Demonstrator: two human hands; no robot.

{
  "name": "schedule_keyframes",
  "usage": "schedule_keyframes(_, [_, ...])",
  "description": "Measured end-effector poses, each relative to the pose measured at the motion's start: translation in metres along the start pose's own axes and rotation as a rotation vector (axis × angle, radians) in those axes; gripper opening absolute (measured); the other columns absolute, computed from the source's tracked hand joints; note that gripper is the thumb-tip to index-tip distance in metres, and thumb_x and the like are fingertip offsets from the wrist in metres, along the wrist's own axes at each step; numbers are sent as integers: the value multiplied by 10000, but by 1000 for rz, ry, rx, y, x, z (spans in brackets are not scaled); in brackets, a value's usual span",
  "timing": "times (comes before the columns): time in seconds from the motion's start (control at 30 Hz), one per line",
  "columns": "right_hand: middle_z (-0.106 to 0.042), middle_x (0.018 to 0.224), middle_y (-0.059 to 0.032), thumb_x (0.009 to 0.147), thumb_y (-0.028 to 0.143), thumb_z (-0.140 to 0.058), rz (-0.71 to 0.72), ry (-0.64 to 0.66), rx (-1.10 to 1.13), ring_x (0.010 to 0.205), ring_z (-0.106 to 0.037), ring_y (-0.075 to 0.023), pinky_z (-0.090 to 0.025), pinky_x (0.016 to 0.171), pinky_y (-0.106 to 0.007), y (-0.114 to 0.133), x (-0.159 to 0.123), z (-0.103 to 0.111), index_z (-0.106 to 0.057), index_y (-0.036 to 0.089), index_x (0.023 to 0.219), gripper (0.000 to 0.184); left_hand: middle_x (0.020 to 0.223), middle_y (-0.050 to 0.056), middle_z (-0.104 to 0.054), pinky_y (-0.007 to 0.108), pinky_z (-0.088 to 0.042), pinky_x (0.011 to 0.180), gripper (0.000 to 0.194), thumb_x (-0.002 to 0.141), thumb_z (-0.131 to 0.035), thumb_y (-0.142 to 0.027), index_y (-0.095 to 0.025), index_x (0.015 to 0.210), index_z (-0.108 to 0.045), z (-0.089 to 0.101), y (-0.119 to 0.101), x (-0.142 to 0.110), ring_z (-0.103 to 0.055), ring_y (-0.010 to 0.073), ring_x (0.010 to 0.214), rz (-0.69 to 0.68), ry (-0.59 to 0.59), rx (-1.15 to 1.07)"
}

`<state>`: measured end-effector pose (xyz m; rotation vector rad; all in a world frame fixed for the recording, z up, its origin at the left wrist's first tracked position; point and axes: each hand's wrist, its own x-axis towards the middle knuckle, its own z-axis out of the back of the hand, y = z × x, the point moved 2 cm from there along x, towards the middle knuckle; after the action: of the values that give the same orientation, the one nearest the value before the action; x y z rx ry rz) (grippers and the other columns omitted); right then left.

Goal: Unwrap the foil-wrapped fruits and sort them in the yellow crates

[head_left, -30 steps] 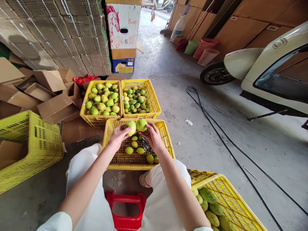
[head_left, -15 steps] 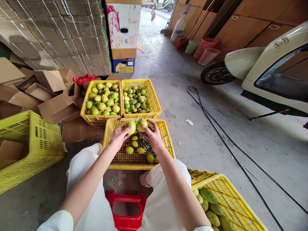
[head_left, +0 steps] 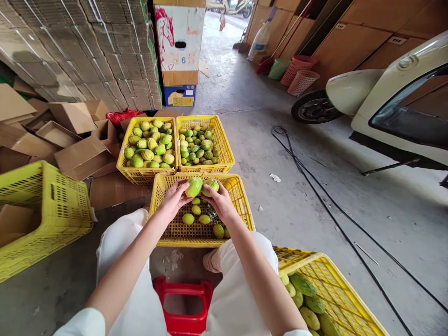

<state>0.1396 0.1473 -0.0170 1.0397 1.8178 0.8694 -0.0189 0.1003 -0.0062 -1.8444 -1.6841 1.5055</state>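
Green fruits (head_left: pixel 193 187), two, are held side by side over the 12 o'clock end of one crate (head_left: pixel 189 243): left hand (head_left: pixel 172 199) clamped round one, right hand (head_left: pixel 221 201) round the other. At least six small fruits (head_left: pixel 188 219) lie in it. About it stand two filled crates (head_left: pixel 149 176) at 11 and 12, one stool (head_left: pixel 184 323) at 6.

the head camera looks forward and steeply down from above the wearer's white trousers (head_left: pixel 121 261), close behind the left hand (head_left: pixel 171 200) and right hand (head_left: pixel 221 203) near mid-frame; its wide view runs from the red plastic stool (head_left: pixel 184 323) at the bottom to bright concrete floor (head_left: pixel 219 51) far ahead.
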Motion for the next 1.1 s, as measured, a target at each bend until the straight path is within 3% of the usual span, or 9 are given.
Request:
schedule_keyframes(0.17, [-726, 965, 7, 591, 458, -945, -23, 3, 3, 690, -741, -187, -626, 658, -334, 0, -1, 2, -609, 272, 1034, 586, 935, 112, -748, 314, -644, 797, 169, 903, -719, -240, -148, 1035, -666, -4, -3, -3, -744, 194, 853, 120, -48, -138])
schedule_keyframes(0.27, [-729, 974, 6, 588, 490, -945, -22, -34, 14, 666, -749, -189, -562, 521, -277, -2, 0, 4, -557, 279, 988, 596, 952, 121, -750, 323, -649, 778, 192, 876, -748, -205, -134, 1032, -662, -3, -3, -3, -739, 194, 812, 138, -48, -227])
schedule_keyframes(0.37, [-738, 905, -4, 643, 535, -905, -29, 12, 4, 691, -757, -193, -505, 482, -236, -2, 0, 4, -565, 261, 940, 528, 970, 126, -748, 318, -652, 766, 187, 863, -757, -171, -124, 1020, -667, -2, -1, 1, -735, 198, 806, 123, -43, -309])
schedule_keyframes(0.5, [-751, 902, 5, 689, 476, -866, -52, 59, 36, 824, -768, -209, -536, 540, -236, -1, 1, 3, -645, 275, 1044, 464, 1011, 88, -739, 278, -639, 736, 189, 835, -778, -154, -165, 999, -684, 1, 1, 6, -712, 169, 811, 87, -59, -376])
schedule_keyframes(0.67, [-769, 949, 26, 636, 325, -867, -89, 50, 218, 936, -765, -214, -611, 690, -270, -6, 8, 6, -682, 303, 1101, 501, 1017, 53, -742, 268, -624, 749, 193, 846, -741, -122, -197, 1021, -706, 0, 0, 7, -705, 154, 814, 43, -64, -356])
schedule_keyframes(0.8, [-786, 1003, -11, 667, 375, -894, -117, 83, 349, 1013, -757, -231, -628, 763, -286, -9, 12, 8, -716, 274, 1057, 440, 942, 60, -744, 264, -605, 867, 114, 852, -714, -72, -161, 914, -680, -2, 1, 7, -708, 143, 853, 55, -115, -370])
schedule_keyframes(0.97, [-791, 1048, 22, 629, 399, -933, -115, 47, 399, 996, -761, -222, -646, 765, -295, -10, 12, 9, -733, 293, 994, 429, 914, 76, -733, 236, -605, 863, 44, 932, -643, -118, -148, 946, -673, -5, 4, 9, -704, 131, 820, 85, -149, -381])
schedule_keyframes(1.1, [-792, 1063, 39, 618, 326, -927, -80, 53, 393, 981, -768, -223, -652, 895, -371, -6, 9, 9, -718, 312, 1048, 479, 957, 83, -732, 235, -625, 808, 115, 978, -605, -193, -160, 1066, -671, -5, 3, 9, -709, 139, 828, 125, -168, -423])
